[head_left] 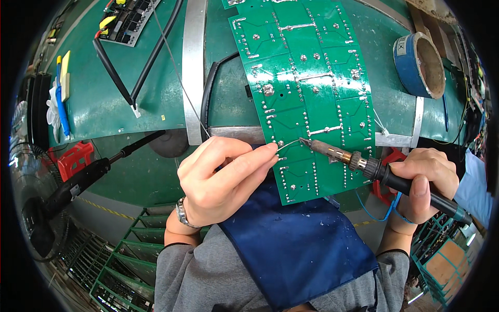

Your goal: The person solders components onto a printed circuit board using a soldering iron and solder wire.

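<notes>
A long green circuit board [291, 104] lies in front of me, solder side up, with rows of shiny joints. My left hand [223, 174] pinches a thin solder wire [289, 145] between thumb and forefinger at the board's left edge. The wire runs up and away from that hand toward the top left. In my right hand [427, 179] is a soldering iron [384, 173], gripped by its black handle and pointing left. Its tip meets the end of the solder wire over the lower middle of the board; whether it touches a joint I cannot tell.
A blue tape roll [410, 65] stands on the green work table [150, 99] at the right. Black cables [112, 70] run from a component-filled board [127, 23] at the upper left. A blue pen [62, 112] lies at the far left. Below are green racks [127, 260] and a red stool [76, 160].
</notes>
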Available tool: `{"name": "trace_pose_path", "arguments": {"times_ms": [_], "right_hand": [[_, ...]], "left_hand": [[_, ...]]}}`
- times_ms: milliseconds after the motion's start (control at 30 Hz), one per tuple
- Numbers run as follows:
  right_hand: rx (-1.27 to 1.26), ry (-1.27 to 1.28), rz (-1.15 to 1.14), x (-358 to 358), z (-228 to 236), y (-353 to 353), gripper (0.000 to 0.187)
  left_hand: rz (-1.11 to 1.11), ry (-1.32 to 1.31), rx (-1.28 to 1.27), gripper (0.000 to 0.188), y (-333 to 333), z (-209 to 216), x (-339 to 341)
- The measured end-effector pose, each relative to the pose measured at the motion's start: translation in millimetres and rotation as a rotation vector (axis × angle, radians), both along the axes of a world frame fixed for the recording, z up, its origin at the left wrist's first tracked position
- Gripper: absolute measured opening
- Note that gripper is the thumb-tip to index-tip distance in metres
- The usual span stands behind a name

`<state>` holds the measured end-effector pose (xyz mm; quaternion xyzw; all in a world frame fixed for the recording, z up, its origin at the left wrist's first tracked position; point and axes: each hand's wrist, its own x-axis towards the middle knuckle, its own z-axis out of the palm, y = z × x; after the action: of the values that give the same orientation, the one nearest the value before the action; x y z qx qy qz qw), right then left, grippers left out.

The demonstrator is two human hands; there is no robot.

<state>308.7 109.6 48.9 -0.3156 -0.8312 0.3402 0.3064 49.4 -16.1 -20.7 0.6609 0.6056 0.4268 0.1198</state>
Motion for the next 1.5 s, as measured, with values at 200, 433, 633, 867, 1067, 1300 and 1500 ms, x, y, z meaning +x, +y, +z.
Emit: {"name": "trace_pose_path", "arguments": {"times_ms": [200, 433, 633, 867, 1067, 1300, 1500], "right_hand": [[-0.013, 0.021, -0.003, -1, -1, 1, 0.029], [0.097, 0.065, -0.064, 9, -2, -1, 0.032], [0.052, 0.239, -0.7, 60, -1, -9, 0.046], [0.449, -0.201, -0.791, 90, -28, 17, 0.03], [0.465, -0.161, -0.81, 82, -28, 18, 0.033], [0.382, -0.01, -0.806, 78, -13, -9, 0.039], [0.365, 0.103, -0.727, 60, -12, -45, 0.043]], "left_hand": [[-0.017, -0.011, 0.023, 0.033, 3, -3, 2], [0.063, -0.002, -0.001, 0.032, 0, 2, -2], [0.085, -0.071, -0.08, 0.027, -7, 0, -1], [0.086, -0.071, -0.086, 0.028, -10, -1, 8], [0.086, -0.042, -0.096, 0.028, -15, 0, 15], [0.026, 0.012, -0.084, 0.028, -22, 4, 20], [-0.067, -0.006, -0.088, 0.028, -33, 4, 26]]}}
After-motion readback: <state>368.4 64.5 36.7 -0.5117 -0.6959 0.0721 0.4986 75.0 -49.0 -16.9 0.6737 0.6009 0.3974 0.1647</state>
